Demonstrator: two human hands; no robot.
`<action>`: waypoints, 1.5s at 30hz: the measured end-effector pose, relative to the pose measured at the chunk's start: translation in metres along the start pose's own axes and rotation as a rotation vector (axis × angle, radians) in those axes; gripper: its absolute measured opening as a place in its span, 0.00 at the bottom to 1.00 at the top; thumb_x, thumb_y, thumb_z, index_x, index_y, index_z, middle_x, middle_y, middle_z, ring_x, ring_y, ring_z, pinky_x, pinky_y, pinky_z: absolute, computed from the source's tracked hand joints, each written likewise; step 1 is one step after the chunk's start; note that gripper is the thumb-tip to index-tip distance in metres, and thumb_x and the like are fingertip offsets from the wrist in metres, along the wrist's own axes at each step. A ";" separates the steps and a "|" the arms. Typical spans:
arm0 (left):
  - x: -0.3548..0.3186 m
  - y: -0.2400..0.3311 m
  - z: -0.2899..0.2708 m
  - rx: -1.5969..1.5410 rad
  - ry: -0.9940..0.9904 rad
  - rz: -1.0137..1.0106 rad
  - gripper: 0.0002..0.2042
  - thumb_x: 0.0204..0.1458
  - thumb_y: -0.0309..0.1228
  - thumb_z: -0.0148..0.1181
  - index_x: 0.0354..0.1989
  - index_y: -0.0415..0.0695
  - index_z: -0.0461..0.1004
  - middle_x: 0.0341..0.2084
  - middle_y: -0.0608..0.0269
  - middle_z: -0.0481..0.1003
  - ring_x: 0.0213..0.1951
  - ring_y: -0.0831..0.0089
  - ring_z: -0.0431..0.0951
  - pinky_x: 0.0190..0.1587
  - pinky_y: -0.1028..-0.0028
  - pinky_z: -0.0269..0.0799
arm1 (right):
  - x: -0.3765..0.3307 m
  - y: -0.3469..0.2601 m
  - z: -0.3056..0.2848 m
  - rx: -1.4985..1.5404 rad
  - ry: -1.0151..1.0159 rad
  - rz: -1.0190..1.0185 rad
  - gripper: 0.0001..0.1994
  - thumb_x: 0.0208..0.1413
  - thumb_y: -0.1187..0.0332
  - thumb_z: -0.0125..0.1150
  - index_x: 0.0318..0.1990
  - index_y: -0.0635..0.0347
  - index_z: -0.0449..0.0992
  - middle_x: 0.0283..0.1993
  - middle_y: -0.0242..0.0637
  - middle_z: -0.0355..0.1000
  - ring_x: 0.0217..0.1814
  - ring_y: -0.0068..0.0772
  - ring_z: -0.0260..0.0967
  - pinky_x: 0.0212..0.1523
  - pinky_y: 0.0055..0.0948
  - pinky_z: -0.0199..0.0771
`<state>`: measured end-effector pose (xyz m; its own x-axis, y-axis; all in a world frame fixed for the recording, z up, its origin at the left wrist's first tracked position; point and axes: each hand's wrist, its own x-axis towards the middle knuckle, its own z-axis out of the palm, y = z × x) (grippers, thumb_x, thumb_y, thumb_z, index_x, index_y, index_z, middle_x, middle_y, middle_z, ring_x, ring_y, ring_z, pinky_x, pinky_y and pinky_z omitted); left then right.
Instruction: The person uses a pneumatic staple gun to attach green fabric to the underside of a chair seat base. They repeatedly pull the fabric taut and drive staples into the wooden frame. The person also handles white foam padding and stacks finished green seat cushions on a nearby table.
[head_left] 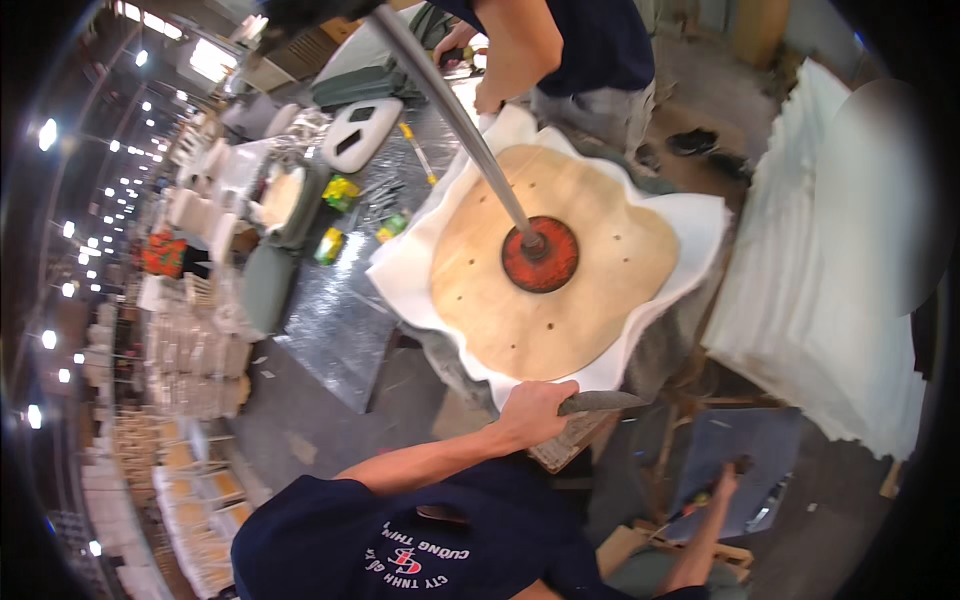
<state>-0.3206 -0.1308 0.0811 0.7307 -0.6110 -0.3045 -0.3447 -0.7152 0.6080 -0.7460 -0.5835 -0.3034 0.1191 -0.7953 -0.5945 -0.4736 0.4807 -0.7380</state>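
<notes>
Gripping the near edge of the white foam sheet [690, 240], the person's left hand [535, 408] has its fingers curled shut over that rim, just where a grey metal tool [598, 402] lies under the knuckles (whether the fingers close on the tool too cannot be told). One round plywood seat board [545, 265] rests on the foam, the foam's wavy border showing all around it, and both sit on the right part of a metal-topped workbench [335, 320]. One red press disc [541, 255] bears down on the middle of the board, at the end of a single grey steel rod [450, 110] that slants up toward the top of the view and crosses the far rim of the board. The right hand [722, 490] is low on the right, well apart from the board, its fingers bent around a small dark thing against a blue-grey fabric piece [745, 460]; what it holds is too small to make out. A second person [570, 50] in a dark shirt stands at the far side of the bench, hands at the foam's far edge. One tall stack of white foam sheets [830, 270] stands to the right, just beside the bench. On the bench's left lie three small yellow-green packets [340, 192] and a white seat shell [360, 132].
</notes>
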 end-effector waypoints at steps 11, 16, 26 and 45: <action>0.047 -0.009 0.001 -0.621 0.096 0.073 0.22 0.54 0.35 0.65 0.56 0.37 0.79 0.46 0.40 0.83 0.51 0.48 0.84 0.55 0.56 0.77 | -0.420 -0.247 0.189 -0.572 -0.574 -0.754 0.23 0.48 0.73 0.77 0.54 0.68 0.82 0.45 0.46 0.86 0.46 0.39 0.86 0.51 0.34 0.82; 0.078 -0.061 -0.015 -0.996 -0.061 -0.015 0.19 0.51 0.28 0.68 0.50 0.32 0.80 0.39 0.50 0.84 0.41 0.65 0.83 0.47 0.65 0.77 | -0.445 -0.264 0.253 -0.692 -0.500 -0.731 0.24 0.46 0.66 0.80 0.53 0.62 0.83 0.38 0.50 0.85 0.41 0.54 0.85 0.44 0.41 0.82; 0.088 -0.086 -0.056 -0.940 -0.180 -0.164 0.31 0.48 0.32 0.75 0.60 0.28 0.75 0.57 0.38 0.79 0.60 0.51 0.80 0.63 0.61 0.75 | -0.468 -0.290 0.321 -1.180 -0.291 -0.706 0.28 0.48 0.53 0.80 0.55 0.58 0.85 0.47 0.51 0.84 0.52 0.59 0.76 0.55 0.51 0.77; 0.159 -0.046 -0.046 0.318 -0.333 0.666 0.29 0.48 0.58 0.72 0.47 0.44 0.83 0.42 0.49 0.85 0.49 0.48 0.84 0.52 0.46 0.71 | -0.441 -0.220 0.272 -0.998 -0.304 -0.961 0.31 0.41 0.70 0.77 0.59 0.60 0.81 0.43 0.56 0.82 0.46 0.67 0.78 0.48 0.50 0.79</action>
<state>-0.1613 -0.1795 0.0388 0.1164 -0.9759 -0.1848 -0.8332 -0.1973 0.5166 -0.4567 -0.2380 0.0345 0.8625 -0.4871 -0.1368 -0.4945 -0.7542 -0.4321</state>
